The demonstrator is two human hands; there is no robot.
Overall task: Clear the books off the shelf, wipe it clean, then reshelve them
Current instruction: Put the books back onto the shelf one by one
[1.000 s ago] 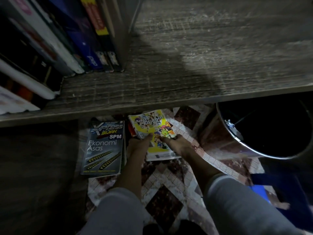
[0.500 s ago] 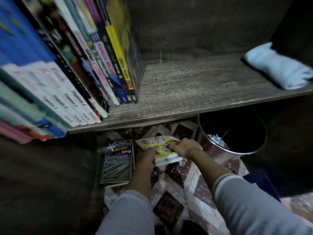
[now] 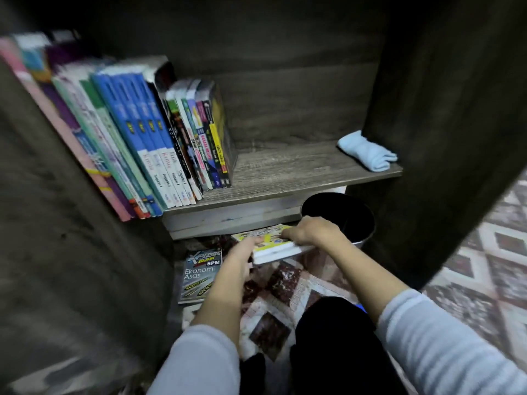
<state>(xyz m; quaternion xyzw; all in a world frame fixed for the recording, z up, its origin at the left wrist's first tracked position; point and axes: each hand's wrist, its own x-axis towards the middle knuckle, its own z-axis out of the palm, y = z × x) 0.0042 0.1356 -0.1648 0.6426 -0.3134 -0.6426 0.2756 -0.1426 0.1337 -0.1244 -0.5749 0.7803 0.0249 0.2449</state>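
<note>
We clamp left hand [image 3: 241,256] and right hand [image 3: 309,232] on the yellow paperbacks [image 3: 271,246]; thin, floppy, slick covers, so support both ends.

A dark round bin [image 3: 338,215] stands on the patterned floor tiles [image 3: 499,243].

Dim overall, with cool light from the front right. Brightest on the shelf board [image 3: 285,169], the blue cloth [image 3: 366,152] and the grey sleeves [image 3: 445,349]. Deep shadow across the cabinet side panels [image 3: 445,109] and inside the bin [image 3: 338,215]. Motion blur on the leftmost book spines [image 3: 71,124]. Wide-angle bowing at the frame edges.
</note>
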